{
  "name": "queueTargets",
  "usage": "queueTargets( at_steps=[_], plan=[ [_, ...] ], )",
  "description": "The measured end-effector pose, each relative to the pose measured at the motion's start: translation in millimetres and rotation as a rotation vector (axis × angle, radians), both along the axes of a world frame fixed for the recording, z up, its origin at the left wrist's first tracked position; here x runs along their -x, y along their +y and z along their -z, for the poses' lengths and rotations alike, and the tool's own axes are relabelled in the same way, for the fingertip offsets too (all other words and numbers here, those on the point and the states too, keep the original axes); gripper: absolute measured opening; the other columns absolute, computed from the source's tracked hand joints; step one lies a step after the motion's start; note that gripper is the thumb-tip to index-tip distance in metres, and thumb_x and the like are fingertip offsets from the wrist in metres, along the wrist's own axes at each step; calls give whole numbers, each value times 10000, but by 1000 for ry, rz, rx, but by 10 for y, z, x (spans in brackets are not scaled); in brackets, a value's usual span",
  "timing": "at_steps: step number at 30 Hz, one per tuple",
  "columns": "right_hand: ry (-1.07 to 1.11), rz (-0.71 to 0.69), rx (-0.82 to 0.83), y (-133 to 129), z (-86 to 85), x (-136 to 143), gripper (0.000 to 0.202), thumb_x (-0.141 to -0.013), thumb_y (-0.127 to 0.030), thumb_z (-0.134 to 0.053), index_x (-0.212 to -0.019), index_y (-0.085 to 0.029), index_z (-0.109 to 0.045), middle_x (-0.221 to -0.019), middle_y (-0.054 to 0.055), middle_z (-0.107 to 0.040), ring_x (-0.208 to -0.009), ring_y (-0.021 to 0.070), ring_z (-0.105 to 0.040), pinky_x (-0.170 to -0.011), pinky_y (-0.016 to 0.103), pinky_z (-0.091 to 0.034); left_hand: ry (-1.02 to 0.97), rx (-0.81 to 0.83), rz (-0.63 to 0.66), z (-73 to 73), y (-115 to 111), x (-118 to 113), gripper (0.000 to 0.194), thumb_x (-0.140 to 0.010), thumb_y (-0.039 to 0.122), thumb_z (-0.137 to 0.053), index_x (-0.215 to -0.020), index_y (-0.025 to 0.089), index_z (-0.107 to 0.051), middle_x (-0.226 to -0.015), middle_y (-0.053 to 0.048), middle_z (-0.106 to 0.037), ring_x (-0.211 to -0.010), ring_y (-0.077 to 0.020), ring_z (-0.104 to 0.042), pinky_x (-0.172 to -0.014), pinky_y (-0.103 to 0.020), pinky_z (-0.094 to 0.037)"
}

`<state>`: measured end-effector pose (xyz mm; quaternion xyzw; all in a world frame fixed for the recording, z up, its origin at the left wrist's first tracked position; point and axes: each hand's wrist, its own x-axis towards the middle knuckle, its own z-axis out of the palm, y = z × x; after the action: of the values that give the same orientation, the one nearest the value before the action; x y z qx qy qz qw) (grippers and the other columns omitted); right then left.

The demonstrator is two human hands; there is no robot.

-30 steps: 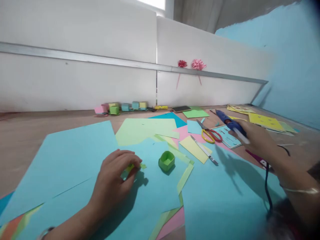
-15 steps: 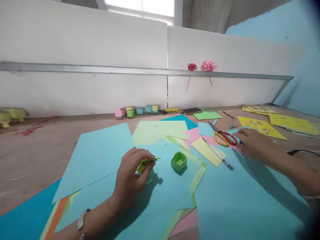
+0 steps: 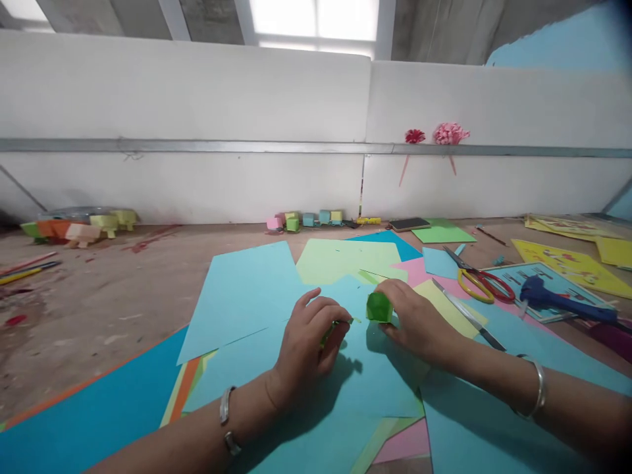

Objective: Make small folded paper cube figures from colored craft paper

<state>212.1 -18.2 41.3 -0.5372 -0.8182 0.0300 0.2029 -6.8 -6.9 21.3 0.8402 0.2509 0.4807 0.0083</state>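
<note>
Over light blue paper (image 3: 390, 388), my left hand (image 3: 316, 332) is closed on a small green paper piece (image 3: 328, 334), mostly hidden by the fingers, with a thin tip poking out to the right. Just right of it, my right hand (image 3: 412, 319) grips a small green paper box (image 3: 379, 307) between thumb and fingers, its open side facing left and toward the camera. A small gap separates the box from the left hand's piece.
Right of my hands lie a craft knife (image 3: 469, 315), scissors (image 3: 481, 280) with red and yellow handles and a blue glue gun (image 3: 563, 301). Small paper blocks (image 3: 309, 220) line the wall. Folded paper figures (image 3: 81, 230) stand at the left.
My right hand has come from the glue gun area to the green box and taken hold of it. The view has turned left, so the scene sits further right.
</note>
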Motion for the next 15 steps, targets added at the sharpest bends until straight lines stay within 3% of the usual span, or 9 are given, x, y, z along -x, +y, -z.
queueTargets(
  at_steps=[3, 6, 12, 15],
  plan=[
    [-8, -93, -105, 16, -24, 92, 311, -787, 11, -476, -1013, -185, -562, -1005, 92, -590, -929, 227, -567, -749, 337, -489, -32, 23, 15, 21, 11, -11, 150, -896, 79, -519, -934, 206, -590, -815, -24, -652, -773, -158, -633, -834, -356, -543],
    [19, -155, -174, -7, 30, 202, 286, -854, 8, -410, -1008, -175, -566, -952, 89, -553, -845, 208, -548, -685, 316, -481, -46, 65, -3, 31, 2, -18, 111, -904, 121, -546, -951, 198, -611, -846, -48, -670, -772, -168, -638, -673, -290, -540],
    [138, -212, -192, -76, 142, 283, 457, -820, -84, -599, -1254, -172, -484, -1172, 148, -534, -1067, 287, -536, -845, 432, -528, -26, 31, -92, -5, -39, -33, 91, -885, 135, -555, -936, 198, -595, -757, -13, -699, -691, -166, -648, -654, -305, -488],
    [135, -186, -246, -93, 171, 303, 389, -882, -150, -554, -1263, -178, -481, -1164, 155, -562, -1054, 298, -556, -848, 478, -537, 9, -31, -132, -19, -59, -48, 74, -897, 149, -552, -934, 202, -588, -741, 0, -706, -668, -163, -637, -662, -311, -451]
  ],
)
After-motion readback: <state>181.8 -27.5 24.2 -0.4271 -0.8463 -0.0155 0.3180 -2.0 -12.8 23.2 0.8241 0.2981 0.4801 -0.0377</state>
